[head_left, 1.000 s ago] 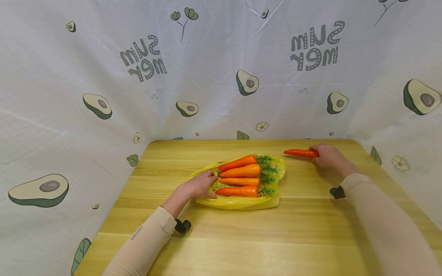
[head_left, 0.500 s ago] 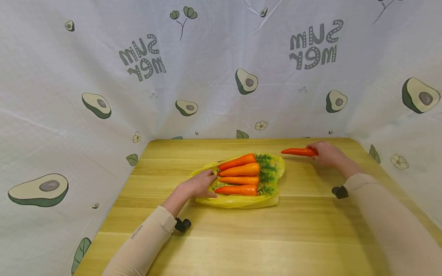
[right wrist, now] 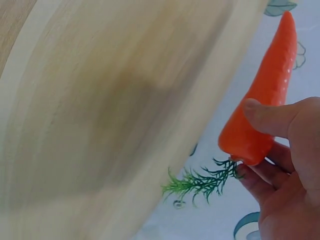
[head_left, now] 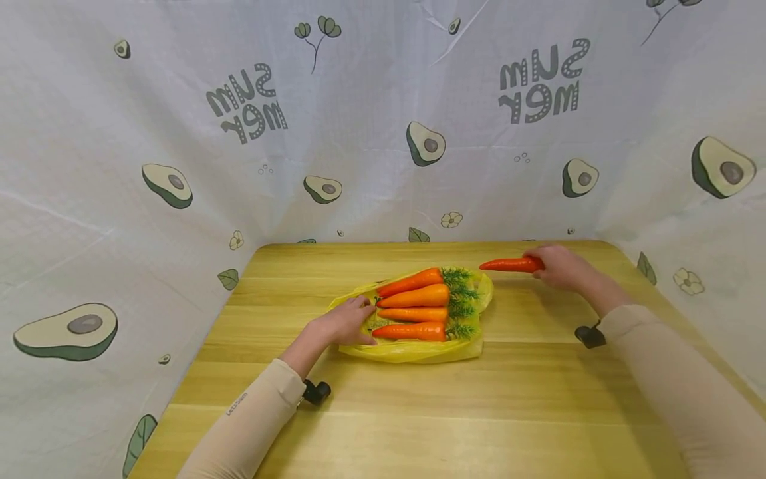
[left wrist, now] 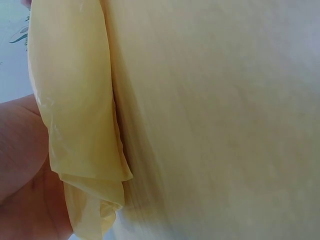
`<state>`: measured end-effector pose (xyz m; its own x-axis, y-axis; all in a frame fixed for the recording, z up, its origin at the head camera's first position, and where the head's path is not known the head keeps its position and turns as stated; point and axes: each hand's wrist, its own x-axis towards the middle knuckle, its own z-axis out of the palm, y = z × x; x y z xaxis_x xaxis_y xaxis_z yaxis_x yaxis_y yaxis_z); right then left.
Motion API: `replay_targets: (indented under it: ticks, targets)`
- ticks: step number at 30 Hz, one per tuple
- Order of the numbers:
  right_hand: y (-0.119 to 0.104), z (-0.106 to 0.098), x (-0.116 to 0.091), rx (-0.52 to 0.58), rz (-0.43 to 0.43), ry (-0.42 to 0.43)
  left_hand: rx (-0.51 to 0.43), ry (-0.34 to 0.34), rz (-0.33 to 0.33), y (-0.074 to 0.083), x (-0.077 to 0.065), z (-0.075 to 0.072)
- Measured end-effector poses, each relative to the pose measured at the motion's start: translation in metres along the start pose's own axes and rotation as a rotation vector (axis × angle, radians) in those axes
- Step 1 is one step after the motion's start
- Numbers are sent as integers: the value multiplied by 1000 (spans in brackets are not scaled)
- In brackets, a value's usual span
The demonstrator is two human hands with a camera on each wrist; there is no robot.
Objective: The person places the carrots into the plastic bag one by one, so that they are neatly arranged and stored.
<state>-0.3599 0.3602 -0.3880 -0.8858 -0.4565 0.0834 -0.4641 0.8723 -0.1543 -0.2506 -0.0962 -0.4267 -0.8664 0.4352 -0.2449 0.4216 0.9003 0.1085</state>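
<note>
My right hand grips an orange toy carrot by its thick end, tip pointing left. In the right wrist view the thumb lies across the carrot, and its green leafy top hangs below the fingers. Several more carrots lie side by side on a yellow plastic bag, leafy tops to the right. At the bag's left end my left hand rests with spread fingers, near the carrot tips. The left wrist view shows the bag's film beside the palm, hiding the fingers.
The bag lies on a light wooden table. A white curtain with avocado prints and mirrored lettering surrounds the table's back and sides. A small black wrist camera is worn at the right cuff, another at the left.
My right hand has moved slightly left with the carrot, closer to the bag. The left hand and the carrots on the bag stay in place.
</note>
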Motion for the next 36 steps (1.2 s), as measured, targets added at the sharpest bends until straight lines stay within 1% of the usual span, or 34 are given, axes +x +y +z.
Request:
replay_targets:
  ticks: [8,16,23,28,31,36]
  targets:
    - [-12,-7,-5,-32,-44,25,-1,12,5,1,-1,-1]
    - [-30,-20,-16,-50,-87,58,8,13,4,0,-2,-1]
    - [-57,-34,-29,-69,-122,91,-25,13,13,2,-2,1]
    - [-81,-38,-36,-101,-183,115,-20,9,-4,3,-3,4]
    - [-95,-39,-38,-107,-218,127,-11,5,-1,2,-2,5]
    - [-121,-43,-39,-104,-285,137,-1,15,2,1,1,2]
